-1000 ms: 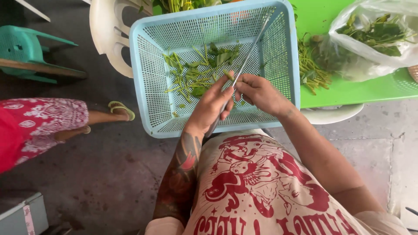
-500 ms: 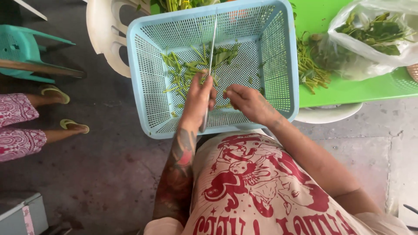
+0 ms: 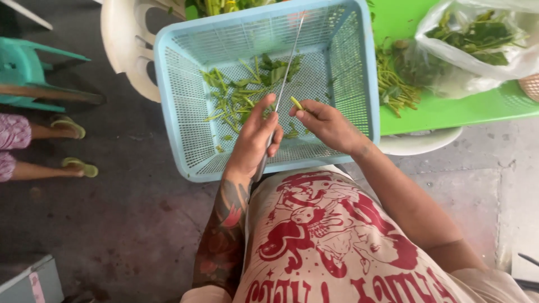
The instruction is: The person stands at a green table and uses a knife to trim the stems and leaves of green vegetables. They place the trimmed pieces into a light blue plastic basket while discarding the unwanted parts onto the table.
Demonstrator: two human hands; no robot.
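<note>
Green stem piece (image 3: pixel 296 103), light and soft, best pinched at its end, was held in right hand (image 3: pixel 328 124) over blue basket (image 3: pixel 368 84); left hand (image 3: pixel 254 140) gripped long knife (image 3: pixel 285 73).

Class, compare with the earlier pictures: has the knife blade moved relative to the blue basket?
Yes. The knife in the left hand has swung back rightward from half a second ago, its tip now nearer the blue basket's far right corner.

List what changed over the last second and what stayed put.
The knife swung from leaning right to upright, then back slightly right. The right hand now pinches a stem piece. The passer-by's feet moved left. The left hand stays on the knife; the basket stays put.
</note>
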